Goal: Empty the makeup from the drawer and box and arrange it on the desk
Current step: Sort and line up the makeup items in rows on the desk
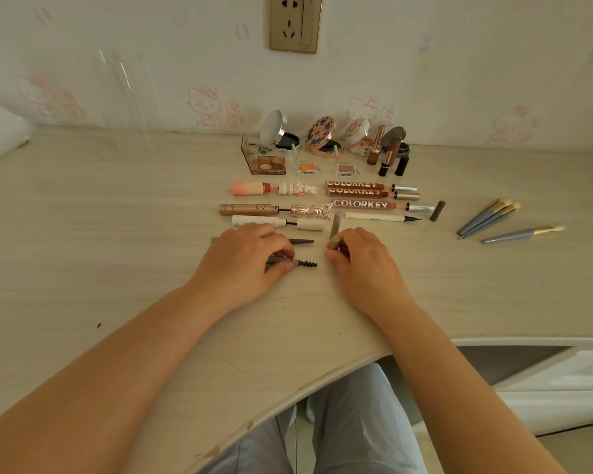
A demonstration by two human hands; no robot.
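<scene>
My left hand pinches a grey brow pencil low over the desk, its spoolie brush pointing right. My right hand holds a grey cap upright between its fingertips, a short way right of the brush. Another grey pencil lies just beyond my left hand, and a grey cap lies above my right hand. Behind them lie rows of makeup: lip glosses, a mascara, a white tube and an eyeliner pen.
Open compacts, an eyeshadow palette and lipsticks stand near the wall. Three makeup brushes and one more lie at the right. A clear acrylic box stands back left. The desk's curved front edge runs over my knees.
</scene>
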